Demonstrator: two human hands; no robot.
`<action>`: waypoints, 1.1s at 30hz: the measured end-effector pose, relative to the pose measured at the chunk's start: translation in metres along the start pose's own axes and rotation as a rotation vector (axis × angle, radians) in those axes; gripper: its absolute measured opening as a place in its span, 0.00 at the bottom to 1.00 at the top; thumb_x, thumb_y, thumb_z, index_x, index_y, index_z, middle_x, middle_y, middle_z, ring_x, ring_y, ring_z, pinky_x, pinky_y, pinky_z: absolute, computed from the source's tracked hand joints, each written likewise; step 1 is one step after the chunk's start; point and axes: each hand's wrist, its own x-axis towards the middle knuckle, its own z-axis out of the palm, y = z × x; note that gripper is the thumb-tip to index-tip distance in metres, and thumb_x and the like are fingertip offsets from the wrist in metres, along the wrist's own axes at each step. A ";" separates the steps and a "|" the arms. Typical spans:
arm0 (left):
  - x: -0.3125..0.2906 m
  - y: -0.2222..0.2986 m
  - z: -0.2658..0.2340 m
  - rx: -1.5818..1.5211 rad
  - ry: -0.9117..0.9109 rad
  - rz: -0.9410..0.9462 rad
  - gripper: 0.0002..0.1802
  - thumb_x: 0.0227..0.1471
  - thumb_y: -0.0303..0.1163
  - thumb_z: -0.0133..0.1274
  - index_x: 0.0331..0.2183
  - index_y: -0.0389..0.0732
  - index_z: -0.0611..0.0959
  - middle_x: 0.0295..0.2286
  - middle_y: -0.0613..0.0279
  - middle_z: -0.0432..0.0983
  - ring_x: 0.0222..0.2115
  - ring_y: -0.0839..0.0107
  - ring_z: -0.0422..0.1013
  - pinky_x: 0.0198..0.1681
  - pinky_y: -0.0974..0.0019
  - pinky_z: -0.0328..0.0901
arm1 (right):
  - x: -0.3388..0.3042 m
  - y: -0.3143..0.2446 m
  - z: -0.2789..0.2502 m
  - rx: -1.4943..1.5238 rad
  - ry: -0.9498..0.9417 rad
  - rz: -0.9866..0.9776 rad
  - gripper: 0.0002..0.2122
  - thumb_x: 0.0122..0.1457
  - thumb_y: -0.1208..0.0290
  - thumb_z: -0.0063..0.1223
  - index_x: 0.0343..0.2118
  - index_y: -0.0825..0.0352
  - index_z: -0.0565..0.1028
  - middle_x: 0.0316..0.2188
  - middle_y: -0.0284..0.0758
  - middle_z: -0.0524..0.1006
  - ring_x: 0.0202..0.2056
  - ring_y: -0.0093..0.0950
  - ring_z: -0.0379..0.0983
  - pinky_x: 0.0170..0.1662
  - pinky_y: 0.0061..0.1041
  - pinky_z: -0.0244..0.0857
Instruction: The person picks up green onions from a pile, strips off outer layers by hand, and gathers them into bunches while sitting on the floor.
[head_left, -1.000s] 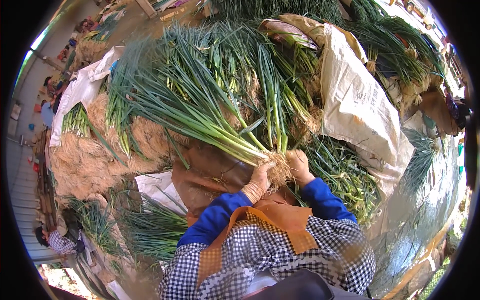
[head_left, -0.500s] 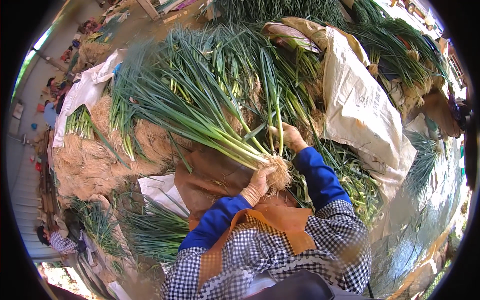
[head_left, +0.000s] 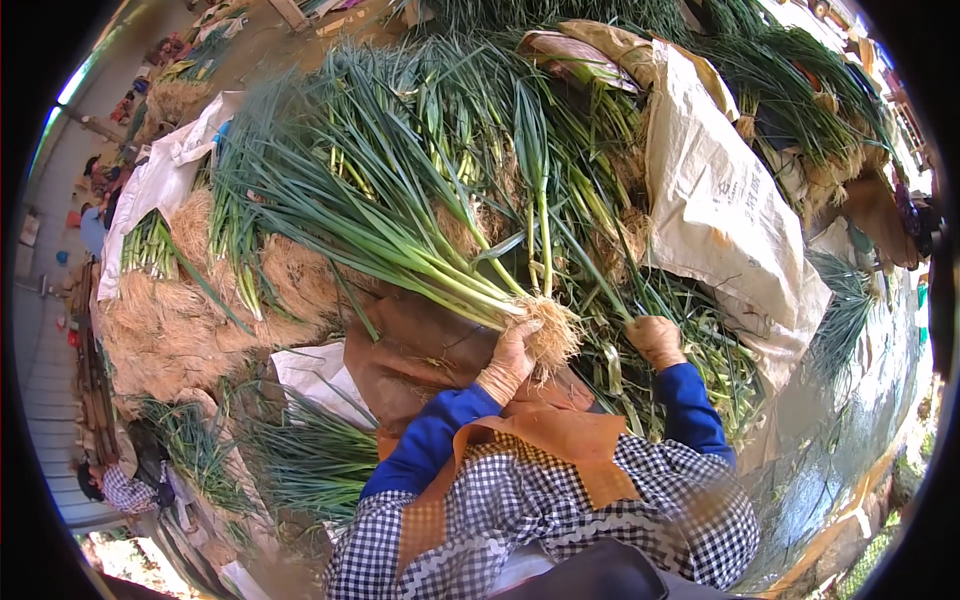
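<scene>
My left hand (head_left: 511,355) is closed round the root end of a bunch of green onions (head_left: 450,279). Its pale stems and long green leaves fan out to the upper left, and the bushy roots (head_left: 554,338) stick out at the right of my fingers. One stalk (head_left: 543,235) of the bunch stands apart, pointing straight away from me. To the right, my right hand (head_left: 656,342) is closed on the end of a long green leaf (head_left: 597,274), which stretches up and left toward that stalk. Whether the leaf is still joined to it I cannot tell.
Under my hands lies a brown sheet (head_left: 400,345). Stripped leaves (head_left: 655,390) are heaped at the right. More green onions with matted roots (head_left: 170,325) lie at the left. A white woven sack (head_left: 715,190) drapes over the pile at the right. Other people (head_left: 125,487) sit at the far left.
My right hand has moved from the stalk down and to the right, drawing a leaf with it. My left hand keeps its hold on the bunch, almost in place.
</scene>
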 end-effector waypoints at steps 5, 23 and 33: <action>-0.005 0.002 0.002 0.044 0.020 -0.024 0.17 0.44 0.19 0.47 0.40 0.39 0.73 0.35 0.62 0.72 0.37 0.66 0.70 0.43 0.60 0.67 | 0.030 -0.044 -0.036 0.225 0.292 -0.262 0.11 0.48 0.60 0.53 0.30 0.62 0.76 0.26 0.36 0.77 0.30 0.32 0.74 0.33 0.27 0.67; 0.001 -0.003 -0.006 0.181 -0.066 0.118 0.17 0.45 0.19 0.47 0.40 0.37 0.73 0.36 0.62 0.72 0.38 0.68 0.69 0.44 0.64 0.65 | -0.025 -0.059 -0.126 0.743 -0.506 -0.109 0.11 0.54 0.65 0.49 0.26 0.69 0.76 0.17 0.29 0.71 0.19 0.19 0.64 0.24 0.20 0.59; -0.003 0.002 0.005 0.134 -0.109 0.060 0.19 0.44 0.17 0.45 0.43 0.37 0.70 0.37 0.59 0.71 0.40 0.65 0.69 0.46 0.61 0.65 | 0.047 -0.075 -0.039 0.473 0.331 -0.549 0.20 0.52 0.55 0.49 0.39 0.68 0.72 0.36 0.44 0.74 0.40 0.37 0.71 0.43 0.31 0.64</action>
